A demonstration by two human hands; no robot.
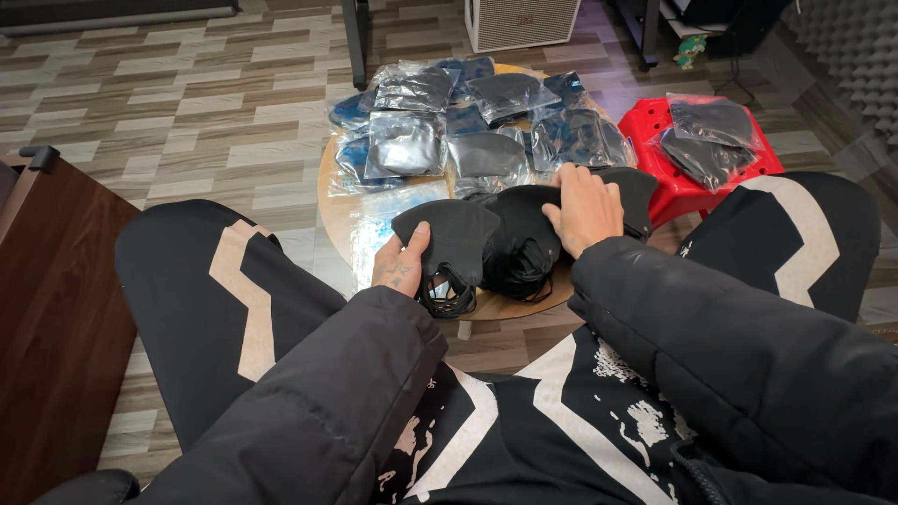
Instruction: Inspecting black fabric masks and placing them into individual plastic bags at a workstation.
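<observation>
My left hand grips a black face mask by its lower edge, thumb on top, with the ear loops hanging below. My right hand lies palm down on a pile of loose black masks at the near side of a small round wooden table. Both arms wear dark puffy sleeves. Several clear plastic bags with dark masks cover the far part of the table.
A red plastic stool to the right carries bagged masks. A dark wooden cabinet stands at the left. A white speaker-like box and table legs stand beyond. My black-and-cream trousers fill the foreground.
</observation>
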